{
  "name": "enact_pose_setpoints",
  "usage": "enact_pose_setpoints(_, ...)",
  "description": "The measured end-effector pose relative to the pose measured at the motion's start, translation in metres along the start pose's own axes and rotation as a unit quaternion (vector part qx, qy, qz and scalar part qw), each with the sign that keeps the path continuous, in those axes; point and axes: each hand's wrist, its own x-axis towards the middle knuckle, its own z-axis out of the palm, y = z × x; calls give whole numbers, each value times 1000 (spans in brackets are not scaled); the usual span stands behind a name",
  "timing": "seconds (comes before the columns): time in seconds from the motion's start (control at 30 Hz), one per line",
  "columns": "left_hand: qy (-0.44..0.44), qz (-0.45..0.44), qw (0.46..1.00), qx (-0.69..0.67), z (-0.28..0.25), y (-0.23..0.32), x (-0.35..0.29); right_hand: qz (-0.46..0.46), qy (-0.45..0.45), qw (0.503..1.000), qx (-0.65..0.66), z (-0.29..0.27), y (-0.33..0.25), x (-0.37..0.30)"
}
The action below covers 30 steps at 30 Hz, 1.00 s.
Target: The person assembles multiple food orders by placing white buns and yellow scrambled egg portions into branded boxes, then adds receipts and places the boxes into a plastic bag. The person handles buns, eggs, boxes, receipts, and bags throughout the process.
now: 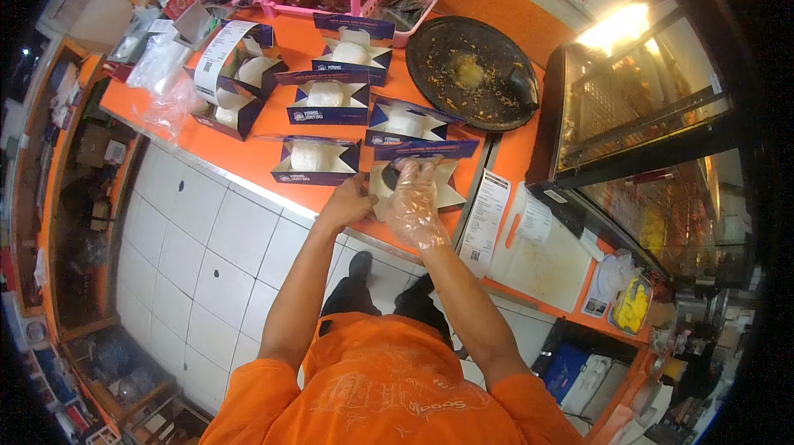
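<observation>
Item: open cardboard box, near edge of the orange tabletop, lid raised, between our two hands.

Right hand, in a clear glove: fingers inside the box; a dark shape shows beside them, nature unclear. We cannot tell whether this grip pinches anything.

Left hand, bare: at the box's left side, fingers bent; whether the grip closes on the card we cannot tell.

Done, as we judge: four neighbouring boxes stand open, each with a white bundle inside. Two further boxes, at far left, also show white bundles, with a long receipt draped over them.

Left, as we judge: filling the box at our hands, its contents mostly hidden, then shutting lids; we see none shut among these.
</observation>
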Motion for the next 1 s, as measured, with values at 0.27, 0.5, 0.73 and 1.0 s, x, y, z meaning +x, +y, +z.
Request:
enact_pose_setpoints(0.27, -26, 38, 999, -29, -4, -3, 9, -112, 15, 994, 3, 5, 11, -6)
enact_pose_setpoints(0.5, 73, 54, 985, 146, -2, 20, -1, -153, 101, 982, 49, 11, 23, -11)
enact_pose_setpoints(0.73, 118, 103, 968, 195, -1, -33, 29, 19, 206, 955, 213, 11, 24, -14)
enact_pose_setpoints(1.0, 128, 198, 940, 246, 64, 73, -64, 270, 186, 611, 720, -137, 163, -184)
